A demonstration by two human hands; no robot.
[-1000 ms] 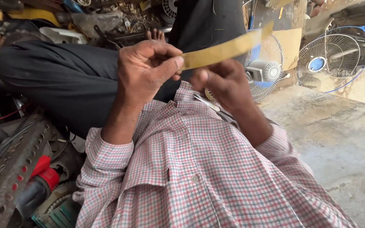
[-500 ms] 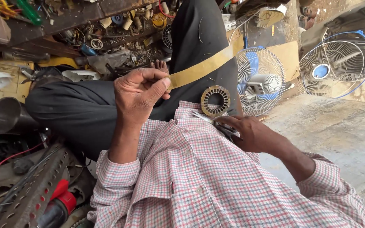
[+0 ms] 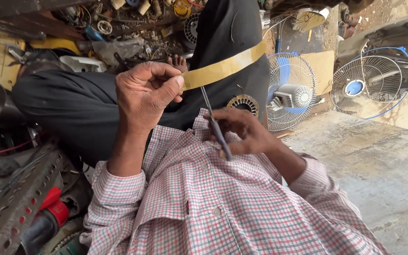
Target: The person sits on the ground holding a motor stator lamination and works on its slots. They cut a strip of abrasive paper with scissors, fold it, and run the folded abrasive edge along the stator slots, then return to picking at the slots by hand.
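A: Report the nearest items first

B: A checked shirt [image 3: 223, 208] fills the lower frame. At lower left a perforated metal angle bar [image 3: 10, 208] lies beside a red-and-black tool [image 3: 48, 219]

A: Status of the right hand?

B: The right hand [image 3: 244, 132] sits just above the shirt, fingers closed around the handles of a pair of scissors [image 3: 216, 127]. The blades point up and reach the lower edge of the yellow strip [image 3: 223, 70]; whether they are parted cannot be determined

A: Status of the left hand?

B: The left hand [image 3: 145, 94] is raised, thumb and fingers pinched together on the near end of the yellow strip. The strip runs from that pinch up and to the right, taut, across the dark trousers [image 3: 95, 108]

A: Items beyond the hands?

B: A round slotted metal core [image 3: 243, 103] rests against the trousers, just right of the scissors. Two wire-guarded fans stand on the concrete floor [image 3: 378, 165]: a blue-bladed fan [image 3: 291, 92] near the leg and a second fan [image 3: 367, 85] farther right. Mixed parts clutter a shelf [image 3: 119, 19] at the top
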